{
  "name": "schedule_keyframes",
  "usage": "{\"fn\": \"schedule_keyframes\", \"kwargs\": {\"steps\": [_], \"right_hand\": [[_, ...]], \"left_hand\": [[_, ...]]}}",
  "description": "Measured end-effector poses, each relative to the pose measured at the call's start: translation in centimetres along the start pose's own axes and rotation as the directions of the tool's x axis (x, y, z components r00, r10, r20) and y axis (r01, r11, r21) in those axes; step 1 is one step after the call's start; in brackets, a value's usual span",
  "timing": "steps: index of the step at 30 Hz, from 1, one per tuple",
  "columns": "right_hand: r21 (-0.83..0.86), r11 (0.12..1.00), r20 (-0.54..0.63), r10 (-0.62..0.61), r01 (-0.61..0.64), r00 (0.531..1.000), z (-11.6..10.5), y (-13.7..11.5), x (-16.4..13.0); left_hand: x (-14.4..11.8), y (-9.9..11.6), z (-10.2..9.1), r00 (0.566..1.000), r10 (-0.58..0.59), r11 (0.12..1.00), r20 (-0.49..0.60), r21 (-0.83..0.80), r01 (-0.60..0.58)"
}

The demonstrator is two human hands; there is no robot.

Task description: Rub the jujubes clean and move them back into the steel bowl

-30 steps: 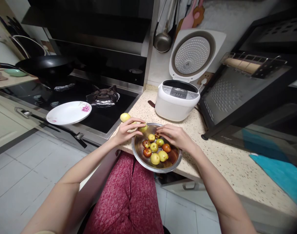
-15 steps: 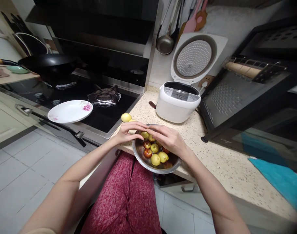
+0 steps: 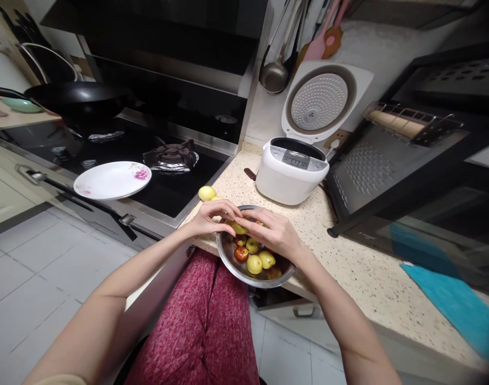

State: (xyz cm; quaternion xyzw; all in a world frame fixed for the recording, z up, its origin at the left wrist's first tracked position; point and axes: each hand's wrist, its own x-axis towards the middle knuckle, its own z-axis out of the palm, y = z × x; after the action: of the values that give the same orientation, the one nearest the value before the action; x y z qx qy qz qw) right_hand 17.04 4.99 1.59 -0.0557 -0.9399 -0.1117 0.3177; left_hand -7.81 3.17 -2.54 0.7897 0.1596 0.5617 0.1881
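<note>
The person's left hand (image 3: 212, 216) and right hand (image 3: 270, 231) meet over the far rim of a metal bowl (image 3: 228, 260), which serves here as the landmark. Between the fingertips of both hands sits one small yellow-green fruit (image 3: 239, 228); the left hand's fingers curl around its left side and the right hand's fingers close on its right side, so both hands pinch the same piece just above the bowl's near-left rim.

Inside the bowl, below the hands, four fruits show clearly: one red (image 3: 241, 253), and three yellow-green, at (image 3: 251, 245), (image 3: 254, 264) and (image 3: 267, 259). More red and orange pieces lie partly hidden under the right hand, and their number cannot be told.

Just beyond the bowl to the left, on the speckled counter (image 3: 373, 272), lies one loose yellow fruit (image 3: 206, 193), with a second one half hidden behind the left hand's knuckles.

Behind the bowl stands one white rice cooker (image 3: 291, 172) with its lid raised. Left of the bowl is the black stove (image 3: 164, 187), carrying one white plate with a pink flower (image 3: 112, 180) and, farther back, one black wok (image 3: 74, 99). To the right of the bowl, well apart, one blue cloth (image 3: 453, 305) lies on the counter. One ladle (image 3: 274, 77) hangs on the wall above the cooker.
</note>
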Motion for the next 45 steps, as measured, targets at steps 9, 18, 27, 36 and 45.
{"fn": "schedule_keyframes", "kwargs": {"steps": [9, 18, 27, 36, 45], "right_hand": [[0.214, 0.961, 0.102, 0.154, -0.173, 0.983, 0.0, 0.6, -0.7], [0.371, 0.870, 0.191, 0.271, -0.325, 0.943, -2.3, 1.5, -2.1], [0.381, 0.878, 0.224, 0.216, -0.290, 0.950, -0.4, 0.4, -1.8], [0.318, 0.920, 0.205, 0.168, -0.228, 0.964, 0.4, 0.4, -1.8], [0.181, 0.961, 0.248, 0.160, -0.208, 0.956, 1.3, 0.9, -1.4]], "left_hand": [[-0.1, 0.2, 0.0, 1.000, 0.024, 0.989, 0.010, 0.143, -0.025], [-1.2, -0.5, -0.4, 0.973, 0.189, 0.908, 0.135, 0.354, -0.225], [-1.1, -0.5, -0.3, 0.948, 0.243, 0.868, 0.204, 0.390, -0.306], [-1.0, -0.3, -0.1, 0.946, 0.231, 0.885, 0.226, 0.356, -0.301], [-0.8, 0.0, 0.2, 0.941, 0.261, 0.870, 0.216, 0.369, -0.327]]}}
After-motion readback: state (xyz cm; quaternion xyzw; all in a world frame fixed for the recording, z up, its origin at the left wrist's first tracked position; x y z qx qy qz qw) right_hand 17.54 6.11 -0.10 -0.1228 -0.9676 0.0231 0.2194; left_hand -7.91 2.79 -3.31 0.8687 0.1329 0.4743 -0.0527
